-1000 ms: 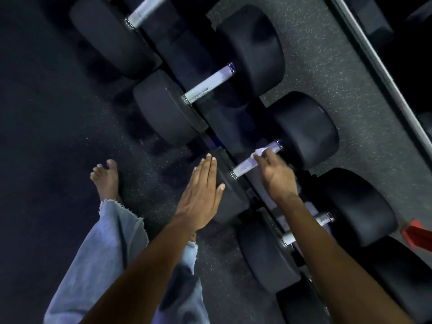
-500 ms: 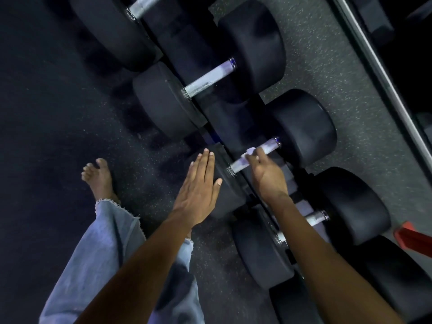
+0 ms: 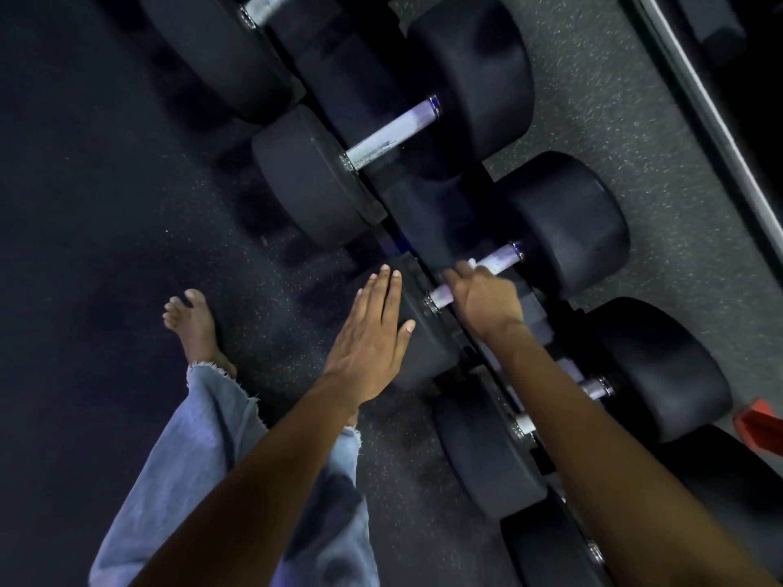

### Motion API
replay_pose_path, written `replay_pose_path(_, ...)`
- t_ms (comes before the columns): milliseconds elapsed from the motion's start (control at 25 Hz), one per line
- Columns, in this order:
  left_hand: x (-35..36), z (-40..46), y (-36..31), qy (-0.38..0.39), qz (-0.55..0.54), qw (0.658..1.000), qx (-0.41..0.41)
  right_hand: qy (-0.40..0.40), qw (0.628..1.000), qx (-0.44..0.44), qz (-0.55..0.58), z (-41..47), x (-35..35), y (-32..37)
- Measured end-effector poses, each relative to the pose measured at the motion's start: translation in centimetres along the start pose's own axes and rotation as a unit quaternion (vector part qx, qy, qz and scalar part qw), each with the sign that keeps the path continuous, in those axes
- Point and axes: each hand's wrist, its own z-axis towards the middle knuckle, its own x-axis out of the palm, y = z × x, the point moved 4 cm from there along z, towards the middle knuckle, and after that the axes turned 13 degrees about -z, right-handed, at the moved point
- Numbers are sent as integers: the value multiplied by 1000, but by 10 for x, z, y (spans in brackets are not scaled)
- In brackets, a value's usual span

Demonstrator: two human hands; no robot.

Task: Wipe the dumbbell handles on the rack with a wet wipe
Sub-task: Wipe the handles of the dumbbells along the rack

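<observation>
- Dim gym; dark speckled rubber floor [image 3: 106, 184] on the left, a paler grey speckled strip on the right, a row of black round-headed dumbbells running diagonally from far left to near right on a low black rack [image 3: 428, 213].
- Your right hand [image 3: 483, 300] is curled over the silver knurled handle [image 3: 498, 262] of the middle dumbbell, at the end nearest you; a pale scrap of wet wipe [image 3: 471, 263] shows at your fingertips, pressed against the bar. Most of the wipe is hidden under the hand.
- Your left hand [image 3: 373, 336] lies flat, fingers straight and together, resting on the near black head [image 3: 417, 328] of that same dumbbell, holding nothing.
- The next dumbbell farther away shows a bare silver handle [image 3: 390, 135], untouched.
- Your right forearm crosses the handle of the nearer dumbbell [image 3: 595, 387].
- Your bare foot [image 3: 195, 324] and frayed light-blue denim hem [image 3: 212, 387] stand on the floor left of the rack.
- A red object [image 3: 758, 425] sits at the right edge; cannot tell what.
</observation>
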Motion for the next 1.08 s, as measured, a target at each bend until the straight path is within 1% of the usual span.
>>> replay_pose_path(80, -1, 1, 0, 12, 0, 1000, 0, 0, 998, 53, -14, 9, -2, -22)
replay_pose_path(160, -2, 0, 0, 19, -2, 1000, -4, 5, 996, 92, 1, 15, -2, -39)
replay_pose_path(280, -4, -1, -5, 17, -2, 1000, -9, -14, 995, 91, 42, 12, -3, -39)
replay_pose_path(360, -3, -2, -5, 21, -5, 1000, -21, -20, 989, 92, 112, 3, -1, -31)
replay_pose_path(440, -4, -2, -7, 15, -10, 1000, -23, -35, 971, 105, 210, -10, 2, -18)
replay_pose_path(560, -4, -3, -9, 12, -21, 999, -25, -114, 938, 110, 310, -36, 7, 10)
replay_pose_path(640, -5, -3, -9, 11, -23, 999, -25, -158, 903, 143, 373, -50, 21, 23)
replay_pose_path(680, -5, -3, -9, 12, -20, 999, -23, -169, 880, 174, 407, -54, 31, 27)
replay_pose_path(720, -5, -3, -10, 14, -15, 1000, -21, -170, 850, 216, 450, -56, 40, 28)
replay_pose_path(800, -4, -4, -8, 22, 0, 1000, -16, -153, 773, 308, 533, -50, 52, 25)
replay_pose_path(840, -5, -4, -6, 27, 9, 1000, -11, -144, 731, 354, 565, -44, 54, 21)
replay_pose_path(880, -5, -4, -5, 31, 18, 999, -2, -136, 679, 405, 596, -37, 56, 15)
replay_pose_path(1000, -7, -1, -3, 51, 42, 998, 15, -138, 479, 553, 667, -20, 58, -14)
replay_pose_path(1040, -8, 0, -3, 55, 44, 997, 18, -155, 411, 573, 692, -17, 57, -23)
replay_pose_path(1080, -9, 0, -3, 57, 44, 997, 20, -174, 343, 575, 722, -14, 57, -29)
